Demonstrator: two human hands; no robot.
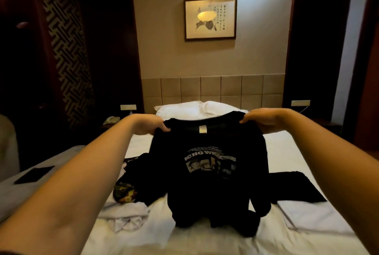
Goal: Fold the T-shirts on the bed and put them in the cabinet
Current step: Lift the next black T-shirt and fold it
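Both hands — left hand [150, 126], right hand [259, 120] — grip black T-shirt [209, 164] above bed [287, 152].

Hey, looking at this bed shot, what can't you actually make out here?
All in the head view:
- Cabinet: not in frame.
- Black T-shirt: print too blurred to read; hem bunched on the bed.
- Left hand, right hand: fingertips hidden in the fabric.
- Clothes pile: count unclear, overlapped by the shirt.

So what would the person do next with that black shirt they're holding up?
Probably lower the black T-shirt flat onto the bed. Both hands, left and right, pinch its shoulders, and its hem is already bunched on the sheet, so it cannot be folded yet.
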